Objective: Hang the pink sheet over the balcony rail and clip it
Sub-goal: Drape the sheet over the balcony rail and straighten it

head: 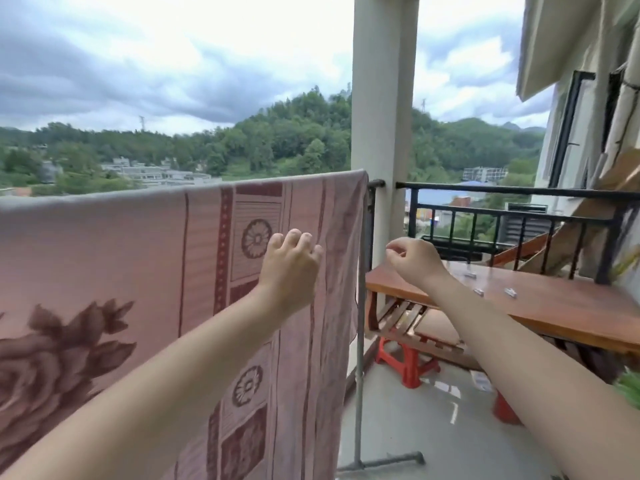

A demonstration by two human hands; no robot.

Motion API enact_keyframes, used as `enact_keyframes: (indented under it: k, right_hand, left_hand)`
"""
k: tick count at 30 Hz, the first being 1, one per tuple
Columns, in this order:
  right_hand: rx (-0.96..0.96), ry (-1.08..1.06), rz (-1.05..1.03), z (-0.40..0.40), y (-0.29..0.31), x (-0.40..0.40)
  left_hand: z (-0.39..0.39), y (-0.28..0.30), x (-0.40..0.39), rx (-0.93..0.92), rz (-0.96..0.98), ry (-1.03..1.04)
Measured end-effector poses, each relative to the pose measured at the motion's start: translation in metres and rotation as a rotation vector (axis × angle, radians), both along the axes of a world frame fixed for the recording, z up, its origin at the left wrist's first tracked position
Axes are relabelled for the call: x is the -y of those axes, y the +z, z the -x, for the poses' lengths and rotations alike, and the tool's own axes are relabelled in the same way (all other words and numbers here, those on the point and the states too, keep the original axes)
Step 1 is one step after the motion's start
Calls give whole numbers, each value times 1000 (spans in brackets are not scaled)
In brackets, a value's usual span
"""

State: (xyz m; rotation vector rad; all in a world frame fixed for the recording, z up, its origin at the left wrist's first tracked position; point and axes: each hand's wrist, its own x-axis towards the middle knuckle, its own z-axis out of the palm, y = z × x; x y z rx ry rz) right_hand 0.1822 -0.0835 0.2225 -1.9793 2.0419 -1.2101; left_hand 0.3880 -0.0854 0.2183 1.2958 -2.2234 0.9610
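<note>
Pink sheet (121, 258) hangs over the rail on my left, soft and floppy, and it looks light. My left hand (291, 261) rests on it near the right edge, fingers curled loosely, gripping nothing. My right hand (414, 259) is loosely curled in the air; I cannot tell if it pinches anything. Small clips (509, 292) lie on the wooden table (554, 313). I think the top edge is the best place to grab.
</note>
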Motion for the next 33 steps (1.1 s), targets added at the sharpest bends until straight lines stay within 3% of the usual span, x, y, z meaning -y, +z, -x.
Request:
enact_keyframes:
  k: [6, 11, 15, 19, 20, 23, 27, 30, 33]
  right_hand:
    - [-2, 90, 37, 65, 22, 150]
    - [112, 142, -5, 89, 28, 276]
    - [323, 147, -106, 91, 33, 368]
    - [734, 373, -192, 96, 34, 427]
    - [720, 398, -166, 103, 33, 434]
    - [375, 364, 99, 127, 50, 445]
    - [114, 339, 421, 143, 126, 461]
    - [2, 399, 411, 139, 166, 507]
    - [-18, 488, 274, 127, 182, 560]
  left_hand:
    - [78, 32, 123, -12, 43, 127]
    - [115, 52, 216, 32, 179, 222]
    - [139, 71, 276, 76, 271, 292]
    - [165, 93, 323, 83, 86, 332]
    - [171, 98, 330, 64, 65, 340]
    - [187, 110, 350, 12, 12, 349]
    - [203, 144, 378, -120, -69, 440]
    - [198, 166, 414, -257, -84, 560]
    - [191, 176, 440, -356, -68, 687]
